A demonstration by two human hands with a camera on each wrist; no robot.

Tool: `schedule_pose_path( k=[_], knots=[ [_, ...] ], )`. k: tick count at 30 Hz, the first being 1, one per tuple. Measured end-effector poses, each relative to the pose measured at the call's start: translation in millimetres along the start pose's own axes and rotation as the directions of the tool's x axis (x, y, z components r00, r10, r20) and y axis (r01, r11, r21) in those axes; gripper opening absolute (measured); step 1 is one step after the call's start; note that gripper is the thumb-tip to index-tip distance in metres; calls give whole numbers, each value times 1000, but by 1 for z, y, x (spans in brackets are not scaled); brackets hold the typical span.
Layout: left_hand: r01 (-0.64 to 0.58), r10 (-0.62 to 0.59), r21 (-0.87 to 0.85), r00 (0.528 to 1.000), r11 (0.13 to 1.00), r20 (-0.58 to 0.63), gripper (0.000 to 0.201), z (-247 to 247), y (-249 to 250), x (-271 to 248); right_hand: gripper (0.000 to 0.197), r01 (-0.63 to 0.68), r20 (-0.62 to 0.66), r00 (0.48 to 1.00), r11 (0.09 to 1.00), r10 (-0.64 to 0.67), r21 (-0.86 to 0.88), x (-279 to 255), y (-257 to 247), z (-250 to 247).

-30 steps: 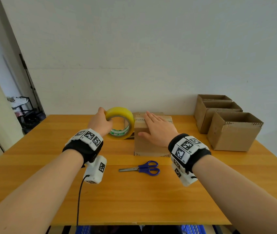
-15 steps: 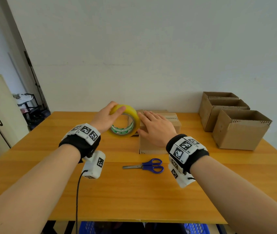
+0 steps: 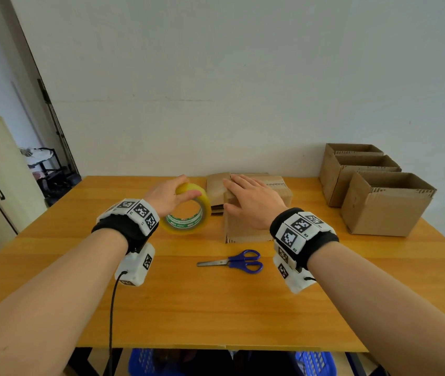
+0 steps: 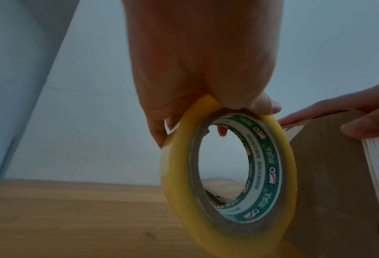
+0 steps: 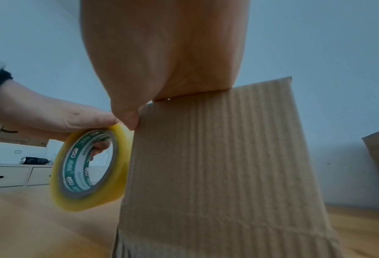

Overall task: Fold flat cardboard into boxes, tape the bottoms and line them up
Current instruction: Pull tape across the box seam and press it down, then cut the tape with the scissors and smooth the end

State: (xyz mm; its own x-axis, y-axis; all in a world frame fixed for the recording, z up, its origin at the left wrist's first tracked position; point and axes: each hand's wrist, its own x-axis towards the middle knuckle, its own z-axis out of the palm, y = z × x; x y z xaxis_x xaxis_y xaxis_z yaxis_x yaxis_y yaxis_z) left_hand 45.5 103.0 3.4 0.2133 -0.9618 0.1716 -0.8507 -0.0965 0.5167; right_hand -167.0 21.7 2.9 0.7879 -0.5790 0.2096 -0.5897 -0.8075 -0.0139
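Right hand (image 3: 253, 202) flat, fingers extended, pinning flaps of upturned brown corrugated cardboard box (image 3: 245, 226) on counter; left hand (image 3: 167, 196) beside box gripping yellow tape roll (image 3: 188, 213), presumably for sealing.

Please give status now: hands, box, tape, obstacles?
Left hand grips tape roll, lifted beside box. Right hand flat on upturned box. Scissors lie nearer, clear of both.

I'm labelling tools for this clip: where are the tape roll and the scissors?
tape roll (image 3: 173, 228): head view, yellow lower rim.
scissors (image 3: 245, 263): head view, blue handles.
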Motion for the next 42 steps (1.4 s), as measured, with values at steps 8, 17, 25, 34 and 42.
schedule_pose_path(
  k=[8, 17, 25, 34, 42],
  knots=[
    [66, -71, 84, 996, 994, 55, 40, 6, 12, -1, 67, 54, 19, 998, 998, -54, 35, -4, 8, -5],
    [57, -62, 66, 994, 996, 85, 53, 5, 17, -5, 43, 101, -191, 979, 987, -75, 128, -23, -4, -27],
    [-11, 6, 54, 997, 998, 82, 39, 10, 36, -11, 13, 54, 136, 987, 977, -84, 208, -32, -16, -24],
    [56, -61, 80, 996, 995, 62, 36, 9, 40, -6, 39, 58, 563, 826, 995, -3, -80, -32, -15, 10],
    [51, -52, 111, 999, 992, 9, 35, 11, 38, -4, 34, 13, 552, 833, 996, 39, -89, -33, -17, 16]
  ],
)
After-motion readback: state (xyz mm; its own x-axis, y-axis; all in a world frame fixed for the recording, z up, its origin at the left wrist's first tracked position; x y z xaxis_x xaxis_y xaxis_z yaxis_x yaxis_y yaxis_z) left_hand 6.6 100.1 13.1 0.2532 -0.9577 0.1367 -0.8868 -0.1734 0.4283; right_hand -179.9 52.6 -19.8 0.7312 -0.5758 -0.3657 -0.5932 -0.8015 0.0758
